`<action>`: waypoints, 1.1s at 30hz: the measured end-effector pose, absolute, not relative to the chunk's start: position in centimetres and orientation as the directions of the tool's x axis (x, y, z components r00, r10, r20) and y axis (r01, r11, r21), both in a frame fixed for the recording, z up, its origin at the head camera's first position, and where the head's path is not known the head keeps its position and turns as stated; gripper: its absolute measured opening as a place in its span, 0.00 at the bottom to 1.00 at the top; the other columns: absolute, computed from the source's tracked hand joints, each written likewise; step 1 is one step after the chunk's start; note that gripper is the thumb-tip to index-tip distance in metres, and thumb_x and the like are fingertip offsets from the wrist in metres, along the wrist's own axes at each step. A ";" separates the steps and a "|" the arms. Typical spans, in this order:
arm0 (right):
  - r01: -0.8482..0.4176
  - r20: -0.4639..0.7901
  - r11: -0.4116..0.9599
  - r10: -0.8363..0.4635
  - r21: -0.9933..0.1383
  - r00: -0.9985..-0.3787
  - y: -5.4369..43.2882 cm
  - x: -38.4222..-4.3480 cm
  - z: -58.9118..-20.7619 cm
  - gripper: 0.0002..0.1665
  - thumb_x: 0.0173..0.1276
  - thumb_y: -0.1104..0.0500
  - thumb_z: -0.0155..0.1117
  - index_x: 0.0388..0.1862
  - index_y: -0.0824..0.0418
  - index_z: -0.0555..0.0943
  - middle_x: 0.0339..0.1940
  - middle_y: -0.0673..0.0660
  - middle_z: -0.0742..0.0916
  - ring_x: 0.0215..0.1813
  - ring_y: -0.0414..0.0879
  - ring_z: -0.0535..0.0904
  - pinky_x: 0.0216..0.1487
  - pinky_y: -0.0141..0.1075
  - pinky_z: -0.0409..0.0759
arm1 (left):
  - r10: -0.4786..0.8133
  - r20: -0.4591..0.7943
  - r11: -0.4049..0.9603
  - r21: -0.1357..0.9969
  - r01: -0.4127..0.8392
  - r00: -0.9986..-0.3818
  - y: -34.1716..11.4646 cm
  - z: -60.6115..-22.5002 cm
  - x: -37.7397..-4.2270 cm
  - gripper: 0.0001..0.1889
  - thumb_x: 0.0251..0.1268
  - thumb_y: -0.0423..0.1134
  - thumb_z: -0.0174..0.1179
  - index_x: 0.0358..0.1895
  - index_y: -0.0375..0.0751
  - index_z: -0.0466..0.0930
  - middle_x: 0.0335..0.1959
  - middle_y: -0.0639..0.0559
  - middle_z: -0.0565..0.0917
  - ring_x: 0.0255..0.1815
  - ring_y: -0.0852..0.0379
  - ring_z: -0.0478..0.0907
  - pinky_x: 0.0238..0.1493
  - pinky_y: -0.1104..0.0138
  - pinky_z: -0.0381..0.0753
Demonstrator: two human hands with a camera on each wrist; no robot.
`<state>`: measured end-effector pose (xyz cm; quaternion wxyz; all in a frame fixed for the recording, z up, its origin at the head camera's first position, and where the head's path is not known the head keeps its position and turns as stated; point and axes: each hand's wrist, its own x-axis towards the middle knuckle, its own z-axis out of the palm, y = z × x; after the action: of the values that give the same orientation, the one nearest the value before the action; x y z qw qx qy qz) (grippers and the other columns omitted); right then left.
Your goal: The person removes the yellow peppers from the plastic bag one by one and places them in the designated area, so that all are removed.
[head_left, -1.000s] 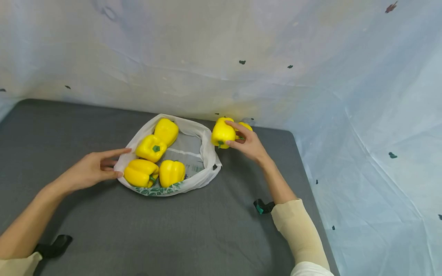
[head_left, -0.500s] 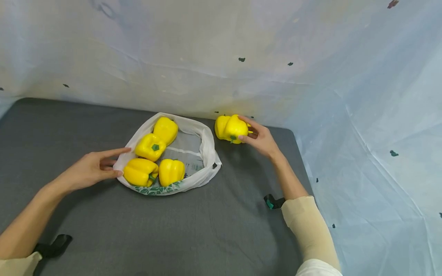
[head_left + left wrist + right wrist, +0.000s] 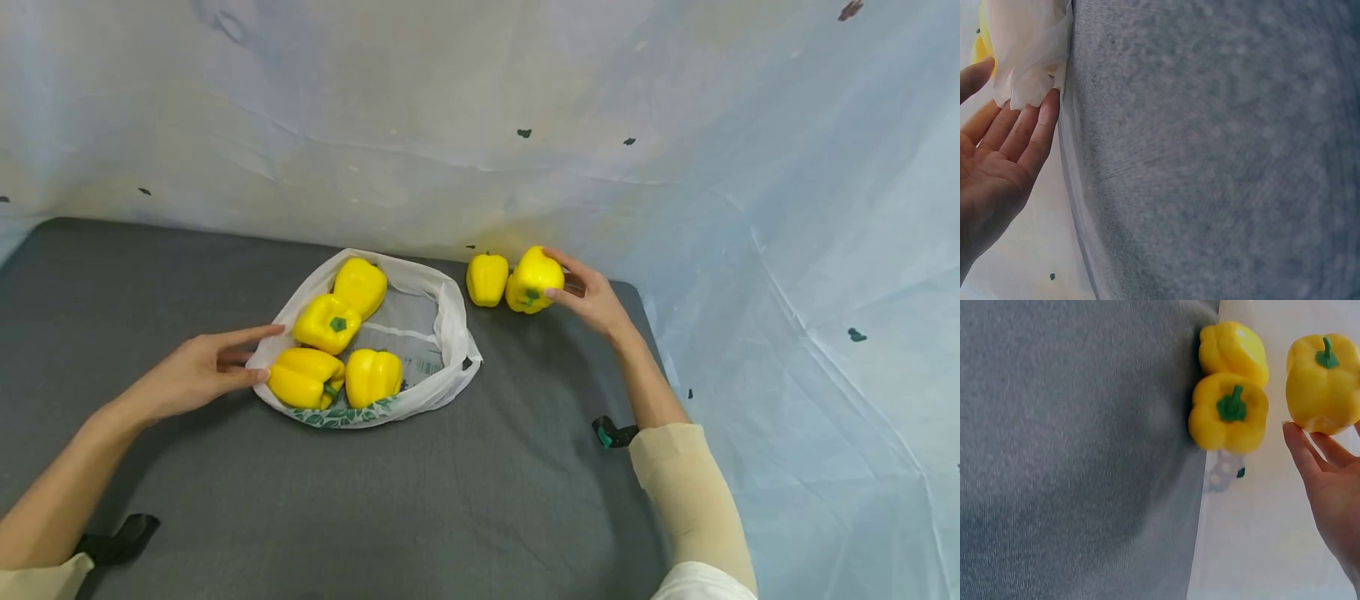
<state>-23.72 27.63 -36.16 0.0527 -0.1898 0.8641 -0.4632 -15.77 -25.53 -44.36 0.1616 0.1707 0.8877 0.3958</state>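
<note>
My right hand (image 3: 592, 300) holds a yellow bell pepper (image 3: 542, 271) between thumb and fingers near the table's far edge. The right wrist view shows this held bell pepper (image 3: 1322, 384) apart from two others (image 3: 1229, 419) that lie touching each other. In the head view one of those, a yellow pepper (image 3: 487, 280), is plain; the other is mostly hidden behind the held one. My left hand (image 3: 195, 371) touches the left side of a white plastic bag (image 3: 450, 308), fingers extended and thumb apart. Several yellow peppers (image 3: 327, 323) lie inside the wide-mouthed bag.
Dark grey cloth covers the table (image 3: 390, 508). A pale, spotted sheet (image 3: 420, 125) hangs behind the far edge and along the right side. Black wrist straps (image 3: 120, 540) sit at both forearms.
My right hand has moved right with the held pepper, away from the bag. The pepper left of it, hidden at first, now shows. My left hand and the bag stay put.
</note>
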 end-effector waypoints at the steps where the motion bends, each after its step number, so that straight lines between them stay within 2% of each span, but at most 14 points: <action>1: -0.283 0.089 0.503 -0.374 -0.816 -0.923 27.8 -23.7 -36.2 0.36 0.72 0.62 0.63 0.77 0.60 0.64 0.76 0.61 0.67 0.69 0.62 0.70 0.63 0.54 0.73 | 0.430 -0.151 0.631 0.755 0.177 -0.890 -25.5 -44.4 -15.8 0.35 0.69 0.45 0.64 0.76 0.43 0.62 0.72 0.27 0.62 0.61 0.27 0.74 0.49 0.47 0.81; 5: -0.289 0.107 0.507 -0.358 -0.812 -0.927 28.7 -23.8 -36.5 0.36 0.72 0.62 0.62 0.77 0.61 0.64 0.76 0.61 0.67 0.69 0.61 0.71 0.62 0.54 0.73 | 0.431 -0.138 0.630 0.753 0.188 -0.892 -25.6 -44.5 -15.7 0.34 0.70 0.45 0.63 0.76 0.43 0.63 0.72 0.27 0.62 0.60 0.27 0.74 0.50 0.44 0.80; 11: -0.275 0.110 0.498 -0.335 -0.822 -0.936 30.1 -24.0 -36.9 0.35 0.73 0.63 0.60 0.77 0.61 0.63 0.75 0.62 0.69 0.67 0.61 0.72 0.56 0.41 0.76 | 0.439 -0.110 0.617 0.759 0.210 -0.891 -25.5 -44.8 -15.7 0.33 0.70 0.44 0.62 0.75 0.41 0.64 0.72 0.27 0.63 0.59 0.27 0.75 0.48 0.46 0.81; 14: -0.262 0.105 0.501 -0.319 -0.825 -0.942 30.6 -24.1 -37.1 0.35 0.73 0.62 0.59 0.77 0.61 0.63 0.75 0.62 0.69 0.67 0.61 0.72 0.55 0.39 0.75 | 0.441 -0.100 0.610 0.762 0.216 -0.892 -25.5 -44.8 -15.6 0.32 0.71 0.43 0.62 0.75 0.40 0.64 0.71 0.27 0.64 0.59 0.26 0.74 0.48 0.46 0.81; 22: -0.189 0.064 0.512 -0.252 -0.838 -0.966 31.7 -24.4 -38.1 0.36 0.74 0.59 0.58 0.78 0.61 0.60 0.75 0.65 0.67 0.71 0.63 0.68 0.64 0.57 0.68 | 0.441 -0.098 0.618 0.754 0.222 -0.892 -25.6 -44.9 -15.6 0.32 0.71 0.44 0.62 0.75 0.41 0.64 0.71 0.27 0.64 0.58 0.26 0.75 0.48 0.46 0.81; 28: -0.132 0.047 0.488 -0.183 -0.863 -0.982 32.6 -24.5 -38.6 0.36 0.74 0.59 0.58 0.78 0.59 0.61 0.74 0.66 0.68 0.72 0.63 0.66 0.67 0.58 0.65 | 0.435 -0.100 0.617 0.757 0.216 -0.895 -25.5 -44.8 -15.6 0.32 0.71 0.44 0.62 0.75 0.43 0.65 0.71 0.27 0.65 0.57 0.28 0.77 0.47 0.47 0.82; 33: -0.124 0.039 0.479 -0.184 -0.869 -0.982 33.2 -24.8 -39.2 0.37 0.74 0.58 0.59 0.78 0.59 0.60 0.75 0.67 0.68 0.73 0.63 0.65 0.68 0.58 0.64 | 0.434 -0.105 0.616 0.760 0.209 -0.895 -25.5 -44.9 -15.6 0.32 0.71 0.45 0.62 0.75 0.43 0.65 0.71 0.27 0.65 0.58 0.27 0.76 0.47 0.45 0.81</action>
<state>-24.75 33.24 -39.16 0.0298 -0.0898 0.8593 -0.5026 -15.64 -25.50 -44.86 0.1406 0.1810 0.8878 0.3991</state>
